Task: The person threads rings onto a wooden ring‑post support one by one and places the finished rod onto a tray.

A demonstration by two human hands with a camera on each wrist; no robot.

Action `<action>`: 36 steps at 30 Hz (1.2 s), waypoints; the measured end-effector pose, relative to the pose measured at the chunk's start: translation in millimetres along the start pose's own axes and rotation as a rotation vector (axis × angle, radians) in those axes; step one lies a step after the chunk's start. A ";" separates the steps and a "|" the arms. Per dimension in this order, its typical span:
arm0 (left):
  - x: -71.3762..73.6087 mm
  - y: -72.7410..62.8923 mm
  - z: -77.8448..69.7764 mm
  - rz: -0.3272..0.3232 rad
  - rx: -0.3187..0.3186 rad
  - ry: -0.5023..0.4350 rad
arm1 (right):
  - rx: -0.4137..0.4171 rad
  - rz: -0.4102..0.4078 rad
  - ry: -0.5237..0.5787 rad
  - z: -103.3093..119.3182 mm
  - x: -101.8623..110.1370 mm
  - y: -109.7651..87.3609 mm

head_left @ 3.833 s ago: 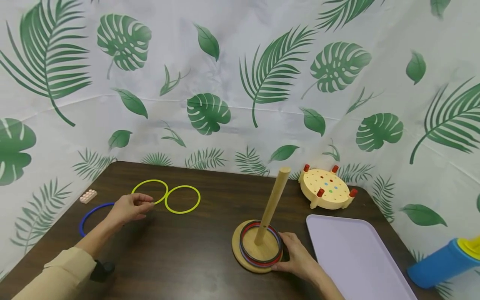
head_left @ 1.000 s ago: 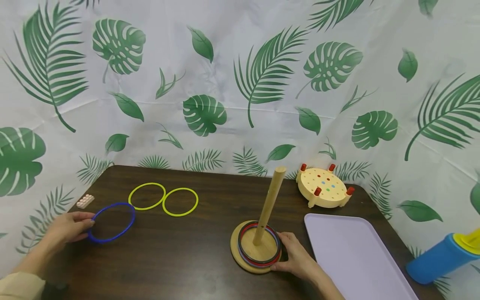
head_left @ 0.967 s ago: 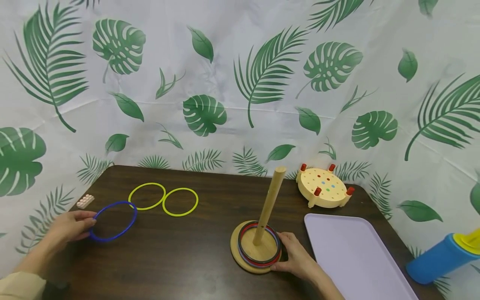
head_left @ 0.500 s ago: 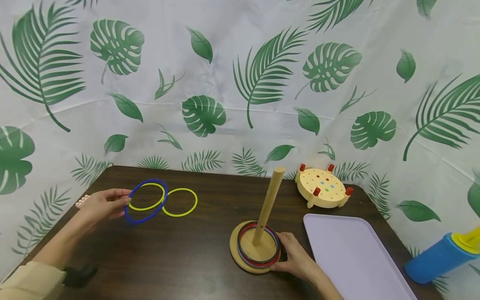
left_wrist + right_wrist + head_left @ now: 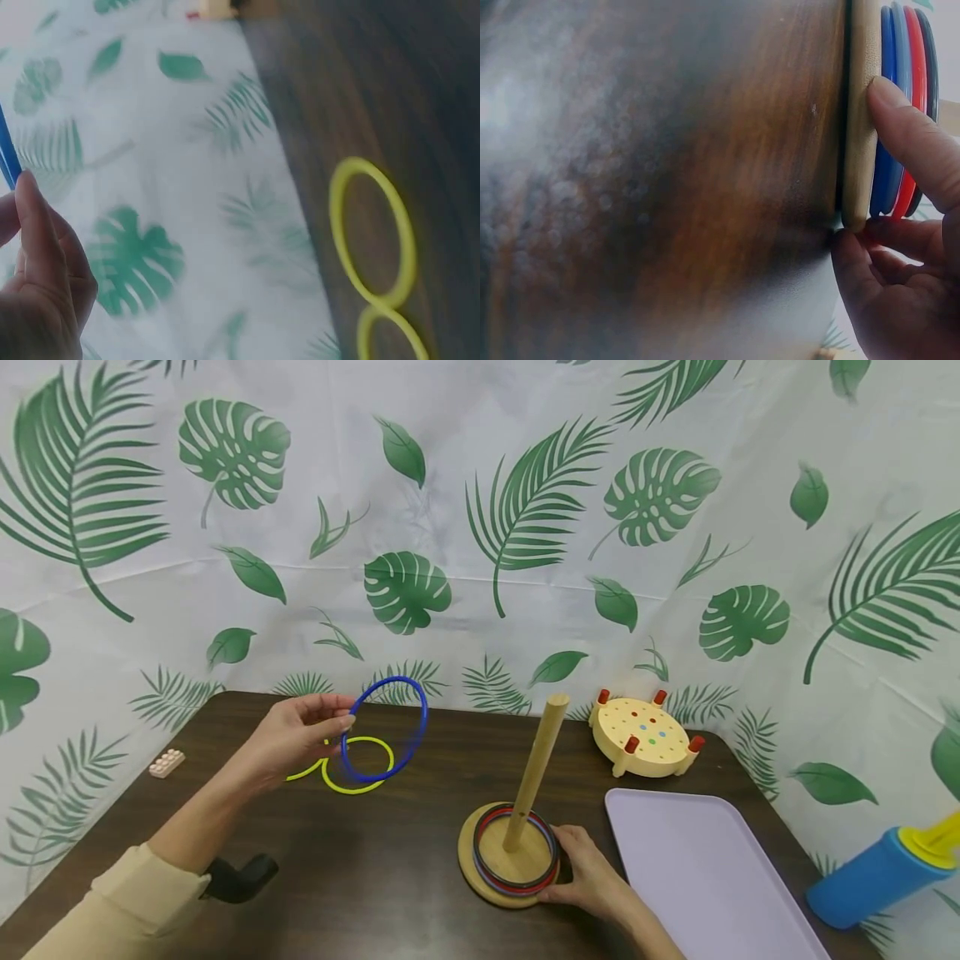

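The left hand [image 5: 291, 737] pinched the blue ring [image 5: 425, 714] one-sidedly, so it could slip; the right hand [image 5: 591, 877] gripped the wooden base [image 5: 497, 860].

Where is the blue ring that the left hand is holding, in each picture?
Head view: the blue ring is left of the middle, held up by the left hand.
Left wrist view: just a short piece of it shows, at the left edge.
Right wrist view: not there; the blue you see belongs to the stack of rings on the wooden base.
Landmark in all three: the dark table.
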State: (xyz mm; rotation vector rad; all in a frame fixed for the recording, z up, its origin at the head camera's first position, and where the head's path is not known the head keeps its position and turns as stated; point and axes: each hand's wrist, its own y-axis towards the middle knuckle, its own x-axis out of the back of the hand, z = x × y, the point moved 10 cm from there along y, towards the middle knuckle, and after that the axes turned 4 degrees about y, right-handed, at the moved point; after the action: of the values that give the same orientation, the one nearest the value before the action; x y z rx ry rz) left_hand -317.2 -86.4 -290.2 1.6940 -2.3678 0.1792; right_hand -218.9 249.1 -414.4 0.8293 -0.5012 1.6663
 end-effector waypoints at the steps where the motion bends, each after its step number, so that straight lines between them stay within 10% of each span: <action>1: -5.8 0.8 -6.3 0.006 -0.013 -0.008 | 0.002 -0.001 -0.001 0.0 0.0 0.0; 22: -108.7 23.3 -79.6 0.125 -0.132 -0.122 | 0.007 -0.002 -0.003 -0.8 0.5 -0.5; 36: -157.4 46.3 -71.1 0.180 -0.107 -0.155 | -0.001 0.000 -0.004 0.1 1.6 -0.4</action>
State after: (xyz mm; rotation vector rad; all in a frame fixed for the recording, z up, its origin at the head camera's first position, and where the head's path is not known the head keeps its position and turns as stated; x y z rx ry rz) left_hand -304.5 89.4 -259.5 1.4967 -2.5918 -0.0505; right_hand -218.6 250.2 -413.3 0.8319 -0.5049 1.6641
